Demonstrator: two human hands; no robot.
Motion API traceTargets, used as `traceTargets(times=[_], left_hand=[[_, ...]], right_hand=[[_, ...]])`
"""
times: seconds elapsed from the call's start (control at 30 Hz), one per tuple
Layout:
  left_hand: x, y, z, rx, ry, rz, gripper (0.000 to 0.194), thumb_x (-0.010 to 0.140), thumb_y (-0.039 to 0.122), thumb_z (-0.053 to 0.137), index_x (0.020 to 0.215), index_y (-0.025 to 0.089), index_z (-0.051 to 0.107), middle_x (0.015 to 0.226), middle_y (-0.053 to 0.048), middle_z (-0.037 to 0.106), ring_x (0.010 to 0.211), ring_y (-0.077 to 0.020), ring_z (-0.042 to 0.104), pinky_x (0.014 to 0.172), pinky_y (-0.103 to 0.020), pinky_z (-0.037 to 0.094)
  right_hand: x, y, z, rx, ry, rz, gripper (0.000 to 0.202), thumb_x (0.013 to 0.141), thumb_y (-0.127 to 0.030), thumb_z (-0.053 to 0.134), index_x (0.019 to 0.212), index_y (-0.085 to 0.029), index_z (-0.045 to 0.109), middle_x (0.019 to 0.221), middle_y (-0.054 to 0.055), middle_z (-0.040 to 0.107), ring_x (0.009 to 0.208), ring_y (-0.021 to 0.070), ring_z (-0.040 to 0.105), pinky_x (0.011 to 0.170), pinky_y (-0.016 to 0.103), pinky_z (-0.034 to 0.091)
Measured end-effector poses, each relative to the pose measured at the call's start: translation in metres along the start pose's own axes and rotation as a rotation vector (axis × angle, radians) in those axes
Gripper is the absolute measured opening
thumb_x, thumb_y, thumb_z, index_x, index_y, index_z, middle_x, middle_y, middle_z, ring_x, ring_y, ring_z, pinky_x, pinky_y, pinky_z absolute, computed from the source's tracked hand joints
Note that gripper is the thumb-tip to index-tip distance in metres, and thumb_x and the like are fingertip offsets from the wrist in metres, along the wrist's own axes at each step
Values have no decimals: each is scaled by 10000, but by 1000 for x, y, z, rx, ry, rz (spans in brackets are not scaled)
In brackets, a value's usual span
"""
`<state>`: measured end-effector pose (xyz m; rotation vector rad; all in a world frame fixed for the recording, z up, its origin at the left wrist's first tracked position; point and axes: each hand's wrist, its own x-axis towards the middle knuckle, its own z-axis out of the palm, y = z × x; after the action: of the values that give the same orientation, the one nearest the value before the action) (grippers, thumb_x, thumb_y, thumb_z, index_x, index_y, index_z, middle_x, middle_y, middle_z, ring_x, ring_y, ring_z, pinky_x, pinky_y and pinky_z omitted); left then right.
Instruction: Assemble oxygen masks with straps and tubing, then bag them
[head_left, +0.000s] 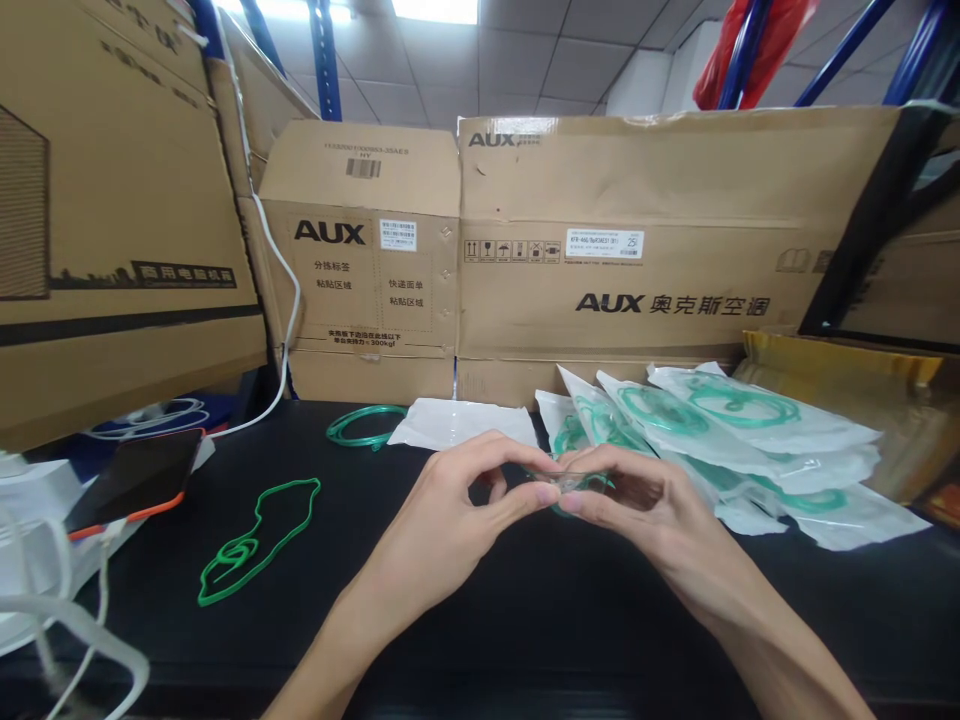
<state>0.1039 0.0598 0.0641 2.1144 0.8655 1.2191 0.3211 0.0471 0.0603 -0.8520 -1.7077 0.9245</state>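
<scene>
Above the middle of the black tabletop, both hands pinch a small clear plastic piece with green parts (592, 482). My left hand (457, 495) grips its left side between thumb and fingertips. On the other side, the thumb and fingers of my right hand (652, 500) close on it, almost touching the left fingertips. The fingers cover much of the piece, so its exact kind cannot be made out. Just beyond the hands lies a flat white pouch (465, 424), with a coil of green tubing (360, 428) beside its left end.
White and clear pouches holding green tubing (750, 430) are piled on the right. Green looped bands (259, 545) lie on the left of the black table (420, 650), near a phone (146, 475) with cables. Cardboard boxes (525, 290) wall off the back.
</scene>
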Motion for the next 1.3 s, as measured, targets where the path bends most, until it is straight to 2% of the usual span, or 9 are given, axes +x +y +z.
traceTargets(times=[0.1,0.23,0.37,0.63,0.97,1.2,1.3], left_hand=[[1,0,2,10,18,9,105,940,362,731,1037,322,745,988,90,716,728,-103,529,739,-232,439],[2,-1,2,20,81,61,71,935,309,744,1004,304,756,960,85,729,762,-103,567,763,-229,438],[2,-1,1,1,124,92,81,904,302,782,983,312,768,922,90,735,737,-98,567,743,-225,433],[2,0,2,-48,125,118,55,919,249,763,961,279,779,898,65,762,719,-101,597,723,-231,444],[0,4,5,-14,123,32,44,905,233,758,916,269,780,884,44,755,734,-138,585,698,-268,440],[1,7,6,-7,118,-8,30,901,259,758,889,262,785,873,32,751,733,-153,576,692,-286,426],[2,8,5,1,99,-20,36,900,250,760,898,274,787,901,43,753,790,-157,599,720,-285,431]], right_hand=[[-1,-2,-1,-43,2,-14,117,888,-382,786,972,-302,776,1056,-6,731,1046,207,629,871,295,458],[-2,-7,1,-97,21,-5,135,913,-408,754,994,-301,762,1000,-21,729,933,162,636,785,247,483],[-2,-10,4,-83,99,-22,123,898,-397,772,967,-295,766,931,-32,736,850,133,649,750,205,510],[-5,-7,12,-116,208,-106,55,873,-327,797,913,-290,806,976,-4,774,961,181,679,807,238,528],[-4,-10,3,-84,94,-103,27,874,-315,799,874,-302,823,946,10,786,976,219,691,866,317,530],[-4,-12,-1,-91,57,-97,20,848,-315,827,853,-299,838,946,29,795,970,238,700,859,335,553],[-4,-12,-2,-97,31,-94,8,842,-299,833,838,-294,838,933,26,797,951,227,701,859,322,556]])
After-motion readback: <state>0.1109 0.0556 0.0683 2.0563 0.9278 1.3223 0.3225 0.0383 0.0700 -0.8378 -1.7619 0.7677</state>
